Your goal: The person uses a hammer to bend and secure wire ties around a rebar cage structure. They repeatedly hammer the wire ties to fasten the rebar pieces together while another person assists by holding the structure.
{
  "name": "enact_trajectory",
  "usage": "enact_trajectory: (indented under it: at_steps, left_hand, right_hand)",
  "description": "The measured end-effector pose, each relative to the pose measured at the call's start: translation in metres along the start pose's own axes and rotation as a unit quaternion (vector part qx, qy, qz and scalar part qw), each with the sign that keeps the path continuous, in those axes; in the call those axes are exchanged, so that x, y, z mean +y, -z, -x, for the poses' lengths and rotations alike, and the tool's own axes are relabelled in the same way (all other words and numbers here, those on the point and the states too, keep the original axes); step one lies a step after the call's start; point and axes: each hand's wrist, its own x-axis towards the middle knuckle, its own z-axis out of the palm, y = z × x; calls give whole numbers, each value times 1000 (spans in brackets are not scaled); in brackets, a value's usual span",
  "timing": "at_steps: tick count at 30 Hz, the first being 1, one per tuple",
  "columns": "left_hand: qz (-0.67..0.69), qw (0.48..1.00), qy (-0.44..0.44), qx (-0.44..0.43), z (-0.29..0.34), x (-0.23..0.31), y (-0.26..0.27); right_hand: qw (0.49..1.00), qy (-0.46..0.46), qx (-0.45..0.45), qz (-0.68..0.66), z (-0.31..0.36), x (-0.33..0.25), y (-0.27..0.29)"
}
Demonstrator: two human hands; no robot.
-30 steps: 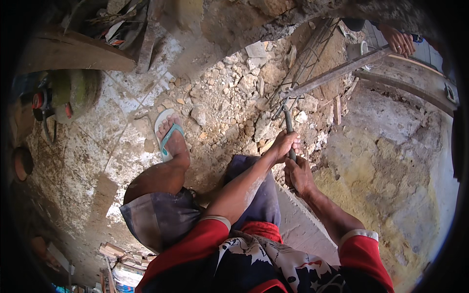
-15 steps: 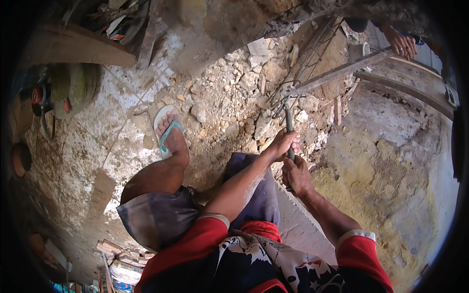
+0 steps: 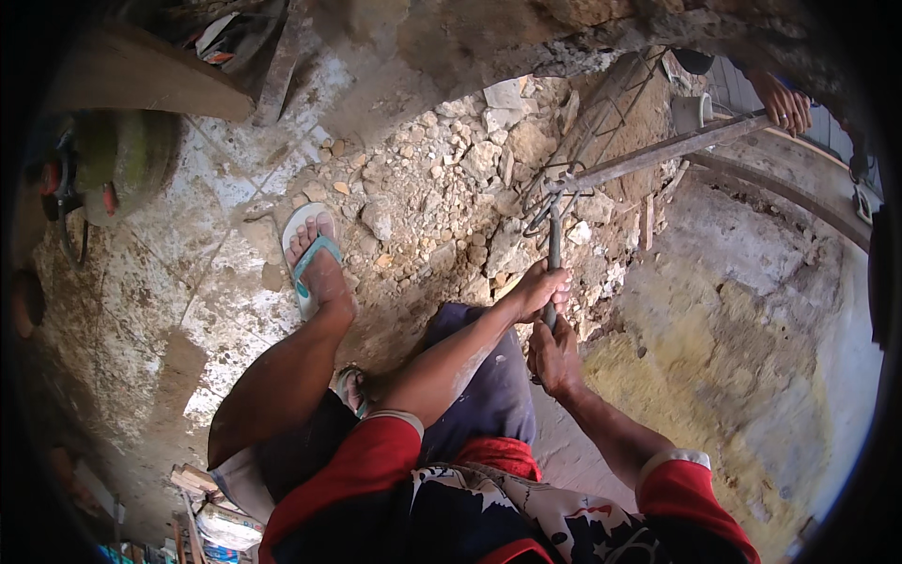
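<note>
My left hand is wrapped round a grey rod-like tool partway up its length. Just below, my right hand closes on the lower end of the same tool. The tool points away from me. Its far end meets bent thin steel bars at the tip of a wooden plank; exactly how they join is too small to tell. Another person's hand rests on the plank's far right end.
Broken stone rubble covers the ground ahead. A long steel bar cage lies beyond it at the back. My sandalled foot stands left of the rubble. A rough ledge overhangs the top; a green cylinder stands at left.
Both my hands have shifted slightly, and the tool stands straighter, pointing directly away from me. The plank's end has moved a little to the right. My body has leaned slightly.
</note>
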Motion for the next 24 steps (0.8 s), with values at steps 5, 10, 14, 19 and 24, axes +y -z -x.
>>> enact_trajectory:
  at_steps: [5,10,14,19,24]
  left_hand:
    - [-7,999,22,-25,3,7,9]
    - [-13,999,34,-37,3,8,18]
    - [-34,998,44,-40,-2,13,24]
    - [-68,996,40,-37,1,14,28]
    - [-90,995,44,-28,0,15,33]
  right_hand:
    - [1000,12,20,8,-9,15,-11]
    - [999,22,28,2,-16,32,-15]
    - [998,60,36,-5,-27,42,-19]
    - [996,76,37,11,-34,56,-20]
    - [996,77,42,18,-39,66,-25]
